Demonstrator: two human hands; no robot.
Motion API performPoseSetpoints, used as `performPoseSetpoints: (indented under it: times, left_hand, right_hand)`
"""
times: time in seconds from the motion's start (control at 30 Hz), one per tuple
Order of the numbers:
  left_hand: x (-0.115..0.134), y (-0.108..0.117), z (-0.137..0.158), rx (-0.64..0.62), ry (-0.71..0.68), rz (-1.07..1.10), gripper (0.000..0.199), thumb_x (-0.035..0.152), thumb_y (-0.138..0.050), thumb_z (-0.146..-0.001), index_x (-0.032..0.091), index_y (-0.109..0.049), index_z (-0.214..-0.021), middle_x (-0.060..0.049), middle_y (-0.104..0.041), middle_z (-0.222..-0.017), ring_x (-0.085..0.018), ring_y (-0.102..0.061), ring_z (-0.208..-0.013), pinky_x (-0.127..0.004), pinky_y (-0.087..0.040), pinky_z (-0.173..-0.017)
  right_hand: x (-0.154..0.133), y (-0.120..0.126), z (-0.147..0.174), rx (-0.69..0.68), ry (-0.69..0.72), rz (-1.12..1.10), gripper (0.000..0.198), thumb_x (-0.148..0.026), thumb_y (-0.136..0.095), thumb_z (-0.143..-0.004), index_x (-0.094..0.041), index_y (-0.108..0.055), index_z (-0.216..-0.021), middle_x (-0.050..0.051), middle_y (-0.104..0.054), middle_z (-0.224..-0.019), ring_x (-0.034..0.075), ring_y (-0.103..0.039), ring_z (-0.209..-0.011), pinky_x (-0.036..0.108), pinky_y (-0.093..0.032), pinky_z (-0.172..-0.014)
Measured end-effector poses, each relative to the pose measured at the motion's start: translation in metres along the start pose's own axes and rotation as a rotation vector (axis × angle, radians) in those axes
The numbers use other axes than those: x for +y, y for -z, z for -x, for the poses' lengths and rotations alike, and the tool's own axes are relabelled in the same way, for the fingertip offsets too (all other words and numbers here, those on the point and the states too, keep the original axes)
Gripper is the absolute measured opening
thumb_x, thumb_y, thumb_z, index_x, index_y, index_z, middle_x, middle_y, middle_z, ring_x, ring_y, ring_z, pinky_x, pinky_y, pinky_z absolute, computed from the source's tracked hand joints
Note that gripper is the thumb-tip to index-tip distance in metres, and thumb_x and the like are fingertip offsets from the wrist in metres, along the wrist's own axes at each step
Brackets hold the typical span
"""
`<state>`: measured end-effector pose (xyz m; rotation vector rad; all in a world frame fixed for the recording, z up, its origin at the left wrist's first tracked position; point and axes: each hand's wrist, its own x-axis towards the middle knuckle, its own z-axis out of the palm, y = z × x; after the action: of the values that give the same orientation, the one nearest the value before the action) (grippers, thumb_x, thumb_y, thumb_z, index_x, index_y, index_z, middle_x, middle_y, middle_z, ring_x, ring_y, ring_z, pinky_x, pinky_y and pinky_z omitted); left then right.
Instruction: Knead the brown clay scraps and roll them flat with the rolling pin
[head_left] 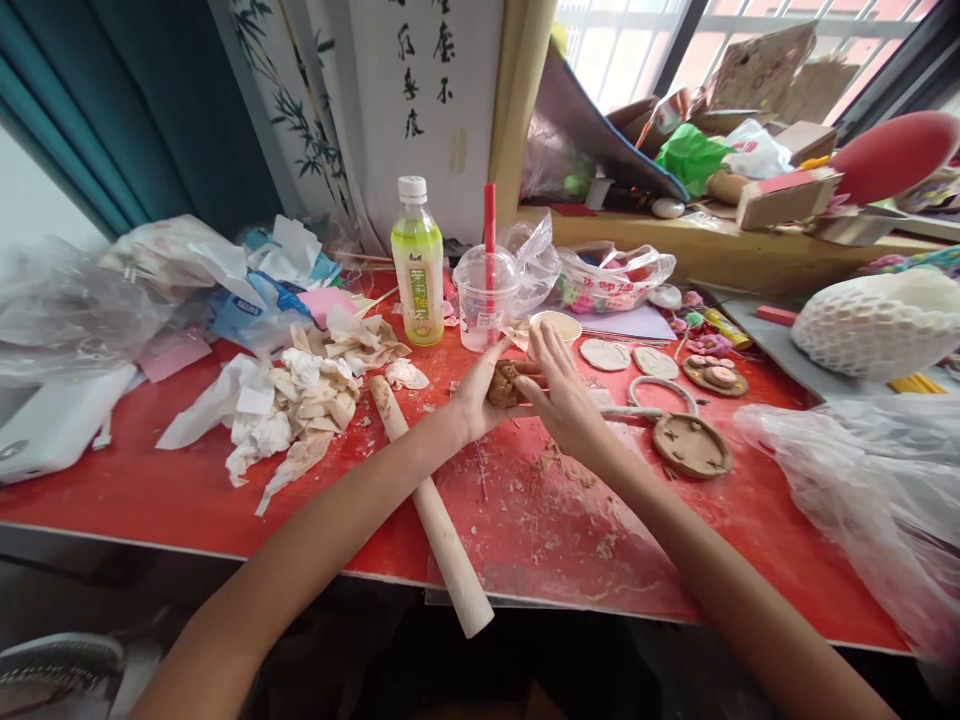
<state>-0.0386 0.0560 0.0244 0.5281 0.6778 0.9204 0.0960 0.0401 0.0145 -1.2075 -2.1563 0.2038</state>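
Note:
A small brown lump of clay (504,384) sits between my two hands, above the red table. My left hand (474,398) is closed round it from the left, its far fingers partly hidden behind the clay. My right hand (564,392) is beside the lump on the right, fingers stretched out and the thumb close to or touching the clay; actual contact is hard to make out. Just behind the hands is a pale bowl (559,324). Below them, clay crumbs lie scattered on a clear sheet (547,530). A wooden rolling pin (442,530) slants across the table edge near my left forearm.
A drink bottle (417,275) and a plastic cup (480,290) with a red straw stand at the back. Crumpled tissues (300,400) lie left. Pale clay discs (605,354), a round clay dish (691,445) and a clear plastic bag (862,500) are on the right.

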Motion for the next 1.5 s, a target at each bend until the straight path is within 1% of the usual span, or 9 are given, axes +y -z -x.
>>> performPoseSetpoints:
  times: [0.13,0.3,0.47,0.7,0.87,1.03,1.23,1.4,1.5]
  left_hand:
    - [0.001,0.000,0.001,0.091,-0.025,-0.097,0.021,0.030,-0.056,-0.080,0.016,-0.052,-0.065,0.005,-0.056,-0.052,-0.007,-0.052,-0.043,-0.020,-0.042,-0.047]
    - [0.002,0.003,-0.001,0.099,-0.050,-0.156,0.033,0.023,-0.055,-0.077,0.018,-0.034,-0.053,0.008,-0.035,-0.038,-0.003,-0.028,-0.030,-0.018,-0.018,-0.033]
    - [0.002,0.003,0.000,0.119,-0.120,-0.249,0.035,0.021,-0.050,-0.076,0.019,-0.026,-0.050,0.009,-0.027,-0.037,-0.002,-0.021,-0.030,-0.019,-0.013,-0.033]
    - [0.002,0.002,0.000,0.134,-0.132,-0.232,0.034,0.021,-0.051,-0.074,0.019,-0.026,-0.050,0.009,-0.026,-0.038,-0.002,-0.020,-0.030,-0.019,-0.011,-0.033]
    - [0.001,0.003,-0.003,0.136,-0.105,-0.233,0.033,0.020,-0.051,-0.072,0.019,-0.026,-0.050,0.009,-0.026,-0.037,-0.003,-0.020,-0.029,-0.019,-0.011,-0.032]
    - [0.000,0.003,-0.005,0.132,-0.105,-0.224,0.033,0.021,-0.052,-0.072,0.019,-0.028,-0.049,0.009,-0.026,-0.037,-0.002,-0.020,-0.029,-0.018,-0.011,-0.032]
    - [0.000,0.001,-0.005,0.189,-0.112,-0.214,0.035,0.023,-0.054,-0.072,0.019,-0.029,-0.048,0.008,-0.027,-0.037,-0.003,-0.020,-0.029,-0.018,-0.012,-0.031]
    - [0.001,0.002,-0.004,0.207,-0.126,-0.199,0.033,0.022,-0.055,-0.070,0.018,-0.031,-0.048,0.008,-0.029,-0.037,-0.003,-0.020,-0.029,-0.018,-0.013,-0.032]
    - [0.000,0.002,-0.003,0.211,-0.132,-0.204,0.032,0.022,-0.054,-0.070,0.018,-0.031,-0.048,0.008,-0.029,-0.038,-0.003,-0.021,-0.029,-0.018,-0.013,-0.032]
  right_hand:
    - [0.012,0.016,0.000,0.044,-0.133,-0.141,0.059,-0.045,-0.027,-0.094,-0.025,-0.009,-0.147,0.005,-0.016,-0.152,0.023,-0.013,-0.139,0.048,-0.018,-0.112]
    - [0.031,0.030,0.003,0.078,-0.267,-0.324,0.056,-0.054,-0.026,-0.092,-0.027,-0.032,-0.140,0.005,-0.040,-0.142,0.023,-0.035,-0.132,0.049,-0.031,-0.106]
    - [0.034,0.044,0.041,-0.214,-0.268,-0.359,0.045,-0.048,-0.035,-0.092,-0.024,-0.053,-0.126,0.006,-0.059,-0.124,0.024,-0.056,-0.113,0.046,-0.045,-0.097]
    - [0.032,0.046,0.096,-0.311,-0.280,-0.096,0.048,-0.040,-0.031,-0.094,-0.023,-0.035,-0.139,0.005,-0.041,-0.141,0.022,-0.038,-0.130,0.045,-0.034,-0.107]
    - [0.032,0.042,0.095,-0.324,-0.277,-0.045,0.051,-0.042,-0.029,-0.094,-0.017,-0.037,-0.138,0.007,-0.041,-0.141,0.024,-0.038,-0.130,0.046,-0.033,-0.107]
    - [0.033,0.049,0.091,-0.351,-0.215,-0.114,0.047,-0.041,-0.029,-0.094,-0.022,-0.040,-0.136,0.003,-0.042,-0.141,0.023,-0.030,-0.134,0.046,-0.028,-0.109]
    - [0.039,0.052,0.090,-0.387,-0.203,-0.293,0.042,-0.040,-0.035,-0.093,-0.030,-0.043,-0.133,-0.001,-0.043,-0.140,0.020,-0.037,-0.130,0.041,-0.026,-0.111]
    - [0.042,0.049,0.093,-0.431,-0.182,-0.279,0.077,-0.046,-0.063,-0.078,-0.030,-0.025,-0.143,0.002,-0.031,-0.147,0.023,-0.030,-0.134,0.043,-0.027,-0.110]
    - [0.042,0.044,0.092,-0.409,-0.201,-0.236,0.076,-0.044,-0.059,-0.081,-0.031,-0.019,-0.144,0.002,-0.033,-0.146,0.023,-0.031,-0.133,0.044,-0.028,-0.110]
